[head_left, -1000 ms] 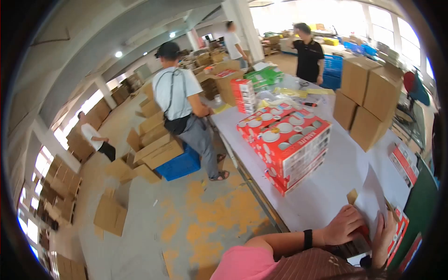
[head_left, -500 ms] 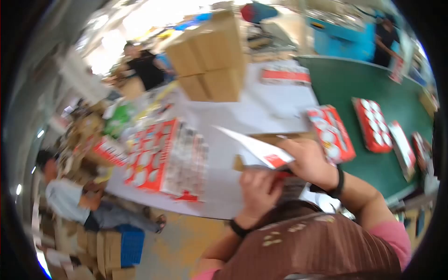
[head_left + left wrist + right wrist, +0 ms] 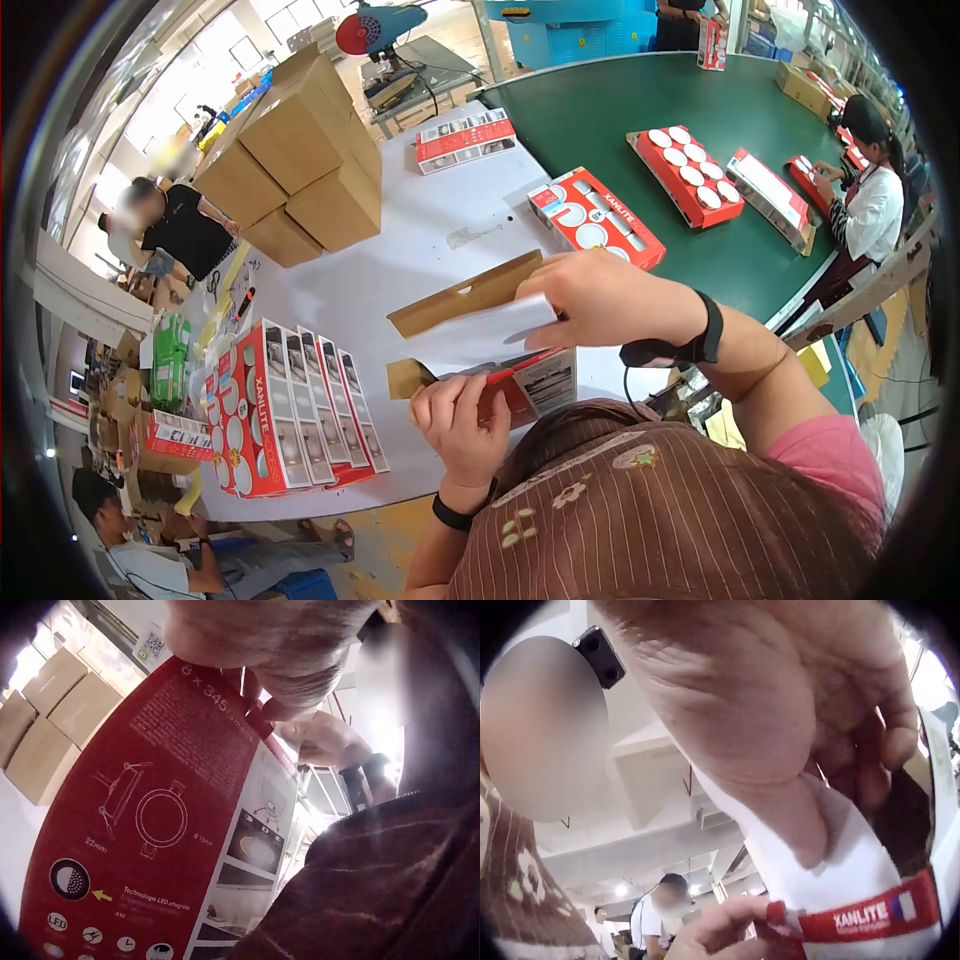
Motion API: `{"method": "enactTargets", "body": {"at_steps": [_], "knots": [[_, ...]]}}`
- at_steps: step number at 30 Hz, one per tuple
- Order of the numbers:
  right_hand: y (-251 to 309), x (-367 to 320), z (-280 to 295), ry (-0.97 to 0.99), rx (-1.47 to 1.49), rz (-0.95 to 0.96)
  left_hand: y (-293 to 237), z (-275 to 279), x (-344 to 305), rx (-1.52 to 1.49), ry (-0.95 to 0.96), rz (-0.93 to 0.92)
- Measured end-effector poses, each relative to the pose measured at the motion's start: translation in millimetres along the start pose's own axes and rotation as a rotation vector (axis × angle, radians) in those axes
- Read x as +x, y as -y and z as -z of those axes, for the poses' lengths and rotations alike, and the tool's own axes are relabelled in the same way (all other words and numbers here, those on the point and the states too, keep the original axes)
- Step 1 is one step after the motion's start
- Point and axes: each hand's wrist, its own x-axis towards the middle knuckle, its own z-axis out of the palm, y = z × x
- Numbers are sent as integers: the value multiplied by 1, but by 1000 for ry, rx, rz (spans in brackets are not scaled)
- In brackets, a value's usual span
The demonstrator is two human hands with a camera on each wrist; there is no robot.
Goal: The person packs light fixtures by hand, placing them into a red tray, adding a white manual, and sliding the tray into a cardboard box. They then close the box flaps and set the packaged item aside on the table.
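Note:
An open red, picture-printed carton (image 3: 548, 385) stands at the table's front edge, close against the apron. Its brown inner flap (image 3: 470, 290) sticks up at the back. Between thumb and fingers my right hand (image 3: 610, 300) pinches a white sheet (image 3: 470, 340), which lies across the carton's opening. My left hand (image 3: 462, 430) grips the carton's top edge at its left end, fingers bent over the red rim. In the left wrist view the carton's red printed face (image 3: 135, 825) fills the middle. The right wrist view has the thumb on the sheet (image 3: 847, 847), above the XANLITE strip (image 3: 870, 919).
Stacked red XANLITE packs (image 3: 235, 410) stand on the left. Brown cartons (image 3: 300, 150) are piled behind. One red pack (image 3: 600, 215) lies past my right hand; several more lie on the green table (image 3: 580, 110), where a person (image 3: 870, 200) works at the right.
The head view has swung toward the right, bringing the green table into sight. The white sheet, still in my right hand, has come down from upright to lie across the carton's opening.

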Motion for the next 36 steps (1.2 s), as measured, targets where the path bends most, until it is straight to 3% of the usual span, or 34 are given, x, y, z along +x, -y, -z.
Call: {"method": "enactTargets", "body": {"at_steps": [2, 6, 10, 16, 18, 20, 28, 31, 34, 36], "knots": [[2, -1, 2, 29, 13, -151, 0, 0, -3, 5, -2, -8], [-5, -5, -17, -23, -52, 20, 1, 0, -2, 26, -15, -15], [1, -5, -7, -71, -35, -90, 4, 1, -4, 23, 9, -29], [7, -7, -28, -75, -129, -10, 6, 3, -5, 12, 8, -37], [9, -8, -26, -245, 47, -45, 7, 3, -4, 2, 9, -54], [13, -7, -27, -254, 60, -80, 5, 2, -6, -10, 1, -68], [7, -11, -22, -102, -93, -157, 7, 3, -5, 3, 26, -58], [9, -10, -13, 70, -271, -241, 8, 2, -5, 0, 24, -66], [6, -13, -17, 9, -266, -76, 7, 2, -6, 11, 24, -62], [9, -12, -7, -25, -199, -87, 7, 2, -5, 21, 20, -52]]}}
